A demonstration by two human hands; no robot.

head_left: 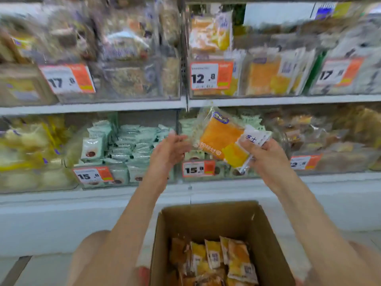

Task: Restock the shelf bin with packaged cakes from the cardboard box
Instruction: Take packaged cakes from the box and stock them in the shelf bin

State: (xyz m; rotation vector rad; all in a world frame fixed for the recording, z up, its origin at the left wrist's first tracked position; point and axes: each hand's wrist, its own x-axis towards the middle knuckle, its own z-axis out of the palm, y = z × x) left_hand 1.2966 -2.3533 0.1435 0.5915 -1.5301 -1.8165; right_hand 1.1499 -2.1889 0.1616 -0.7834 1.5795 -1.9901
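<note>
Gripping a packaged cake (221, 139) by its lower right end, the right hand (266, 155) holds it tilted in front of the lower shelf (92, 195), while the left hand (171, 149) touches the wrapper's left edge with relaxed, nearly straight fingers. Directly below, an open cardboard box (266, 234) holds more orange-and-yellow packs (226, 259) standing at its bottom. Above, a clear shelf bin (243, 75) tagged 12 carries matching cakes upright, with free room above them.
</note>
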